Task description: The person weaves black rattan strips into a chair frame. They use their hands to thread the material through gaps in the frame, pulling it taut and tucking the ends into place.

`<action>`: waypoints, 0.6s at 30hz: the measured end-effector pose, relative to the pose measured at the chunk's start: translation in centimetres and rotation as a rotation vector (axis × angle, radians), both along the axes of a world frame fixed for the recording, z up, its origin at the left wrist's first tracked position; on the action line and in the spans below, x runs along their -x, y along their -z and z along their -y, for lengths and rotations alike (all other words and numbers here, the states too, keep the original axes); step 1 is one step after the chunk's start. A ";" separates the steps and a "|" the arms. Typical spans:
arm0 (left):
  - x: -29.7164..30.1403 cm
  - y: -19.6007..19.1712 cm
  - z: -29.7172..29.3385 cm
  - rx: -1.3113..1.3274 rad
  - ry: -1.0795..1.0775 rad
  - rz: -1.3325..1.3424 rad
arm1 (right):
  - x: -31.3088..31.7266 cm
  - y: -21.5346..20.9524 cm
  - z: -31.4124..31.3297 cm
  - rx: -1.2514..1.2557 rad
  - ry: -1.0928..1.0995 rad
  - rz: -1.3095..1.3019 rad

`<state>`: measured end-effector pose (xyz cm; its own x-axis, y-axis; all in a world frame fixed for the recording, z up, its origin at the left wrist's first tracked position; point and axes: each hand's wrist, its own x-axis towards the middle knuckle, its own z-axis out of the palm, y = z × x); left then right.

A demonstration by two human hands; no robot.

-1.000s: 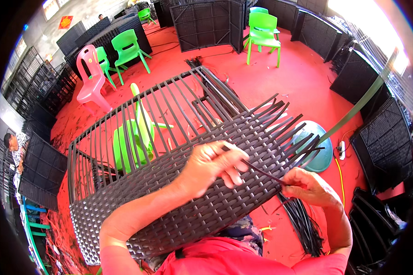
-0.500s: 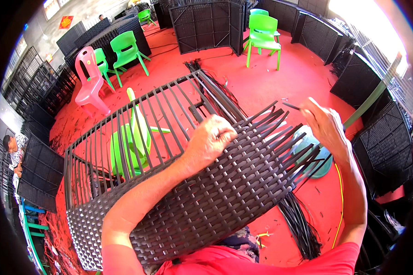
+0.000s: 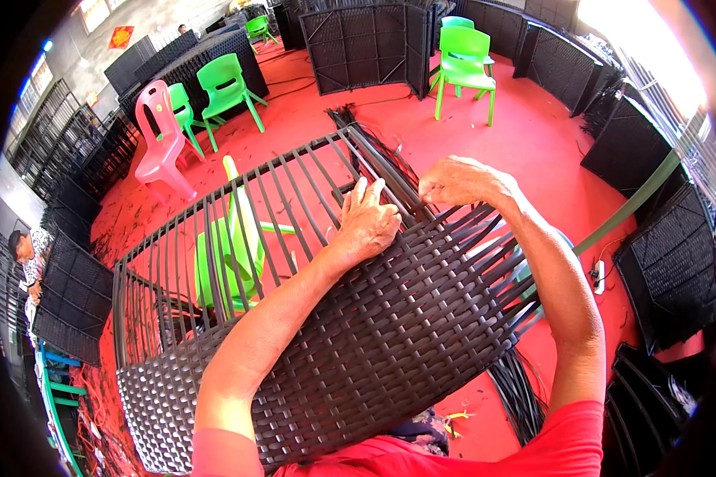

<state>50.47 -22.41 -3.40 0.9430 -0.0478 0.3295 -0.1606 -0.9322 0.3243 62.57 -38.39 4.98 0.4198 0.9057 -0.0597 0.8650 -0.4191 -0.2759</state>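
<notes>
A partly woven panel of dark flat plastic strips lies across my lap, tilted up to the right. Its far part is a bare frame of slats. My left hand rests at the upper edge of the weave, fingers stretched out over the slats. Just right of it, my right hand is closed in a pinch beside the frame's right-hand rail; what its fingertips hold is hidden. Loose strip ends stick out from the panel's right edge, under my right forearm.
A green chair stands beyond the slats. Other green chairs and a pink chair are farther back. A bundle of strips lies on the red floor by the panel. Dark woven panels line the room; a person is at left.
My right hand has swung left from beyond the loose ends, where it pinched a dark strip, to the frame rail. My left hand has shifted slightly and its fingers have straightened.
</notes>
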 end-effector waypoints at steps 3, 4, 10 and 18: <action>-0.2 -0.4 0.3 0.039 -0.029 -0.079 | -0.1 0.3 -0.3 0.057 -0.051 -0.117; -0.1 -0.9 0.4 0.113 -0.049 -0.093 | -0.2 0.5 -0.2 0.058 -0.049 -0.116; 0.8 -1.8 0.1 0.554 -0.028 0.010 | 0.0 1.9 0.4 -0.190 0.034 -0.343; 3.9 -3.0 -1.6 0.296 -0.074 0.011 | 2.5 0.2 -1.0 -0.229 0.007 -0.295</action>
